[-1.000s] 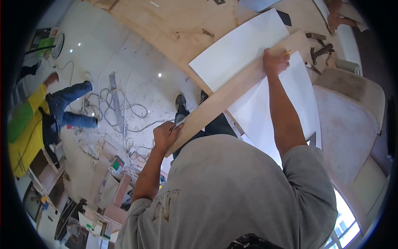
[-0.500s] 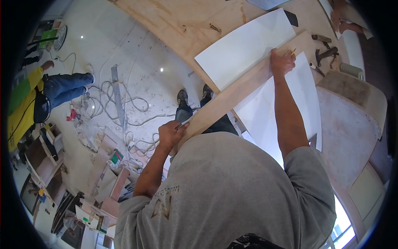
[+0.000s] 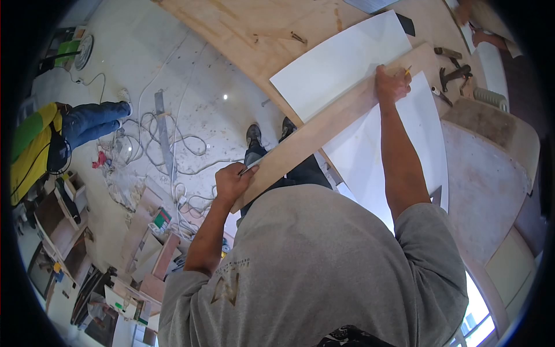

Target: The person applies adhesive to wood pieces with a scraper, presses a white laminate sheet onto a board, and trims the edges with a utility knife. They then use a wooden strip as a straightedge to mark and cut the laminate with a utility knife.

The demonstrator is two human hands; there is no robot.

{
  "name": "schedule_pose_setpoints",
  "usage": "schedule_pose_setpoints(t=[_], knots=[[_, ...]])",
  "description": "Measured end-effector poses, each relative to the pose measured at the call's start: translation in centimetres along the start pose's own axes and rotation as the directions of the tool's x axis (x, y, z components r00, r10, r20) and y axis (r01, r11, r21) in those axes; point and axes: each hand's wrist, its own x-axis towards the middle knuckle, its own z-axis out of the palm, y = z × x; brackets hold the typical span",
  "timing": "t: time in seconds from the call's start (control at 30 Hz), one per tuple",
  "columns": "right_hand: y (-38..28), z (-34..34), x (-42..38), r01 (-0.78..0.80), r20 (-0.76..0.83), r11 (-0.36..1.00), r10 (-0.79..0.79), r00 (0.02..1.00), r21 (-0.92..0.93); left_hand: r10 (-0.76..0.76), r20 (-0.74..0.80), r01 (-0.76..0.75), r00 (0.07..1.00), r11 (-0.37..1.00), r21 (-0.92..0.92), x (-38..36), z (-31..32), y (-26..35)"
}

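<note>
A long wooden board (image 3: 324, 132) lies slantwise over the white sheets and reaches past the table edge toward my body. My left hand (image 3: 232, 182) is closed round its near end. A slim pale tool with a dark tip (image 3: 250, 168) sticks out between that hand's thumb and fingers; its kind is not clear. Toward the far end, my right hand (image 3: 393, 84) grips the board's edge, with a yellow pencil (image 3: 407, 72) poking out from the fingers. One white sheet (image 3: 341, 63) shows beyond the board, another white sheet (image 3: 399, 144) on the near side.
Hammers (image 3: 455, 74) and a screwdriver-like tool (image 3: 441, 96) lie on the table (image 3: 254, 34) at right. Cables (image 3: 191, 144) and a metal strip (image 3: 165, 136) cover the floor. A person in yellow (image 3: 37, 144) stands at left; another person's arm (image 3: 488, 39) shows top right.
The board's near end has shifted a little left and away from my shirt, my left hand moving with it. My right hand has barely moved. The person in yellow has shifted slightly.
</note>
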Motion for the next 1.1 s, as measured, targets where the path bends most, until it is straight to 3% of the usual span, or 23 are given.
schedule_pose_setpoints(t=[0.47, 0.6, 0.7, 0.8, 0.9, 1.1], knots=[[0.4, 0.7, -0.3, 0.032, -0.073, 0.999, -0.032, 0.997, -0.004, -0.157, 0.081, 0.165, 0.984, 0.982, -0.096, 0.4, -0.1, -0.3], [2.8, 2.8, 0.9, 0.042, -0.118, 0.99, -0.025, 0.993, 0.138, -0.08, 0.03, 0.08, 0.996, 0.997, 0.01, 0.6, 0.4, -0.9], [3.4, 3.4, 0.9, 0.13, -0.148, 0.988, -0.117, 0.982, 0.082, -0.067, 0.001, 0.067, 0.998, 0.998, -0.003, 0.4, 0.4, -0.6], [3.6, 4.4, 1.4, 0.126, -0.207, 0.985, -0.101, 0.973, 0.114, -0.008, -0.013, 0.009, 1.0, 0.999, 0.038, 0.5, 0.6, -0.9], [0.7, 0.8, -0.3, 0.025, -0.116, 1.0, -0.024, 0.993, 0.013, 0.044, -0.059, -0.043, 0.997, 0.999, 0.013, 0.4, 0.9, -0.9], [1.9, 2.1, 0.5, 0.09, -0.166, 0.994, -0.079, 0.983, 0.062, 0.033, -0.032, -0.033, 0.999, 0.999, -0.01, 0.5, 0.8, -0.8]])
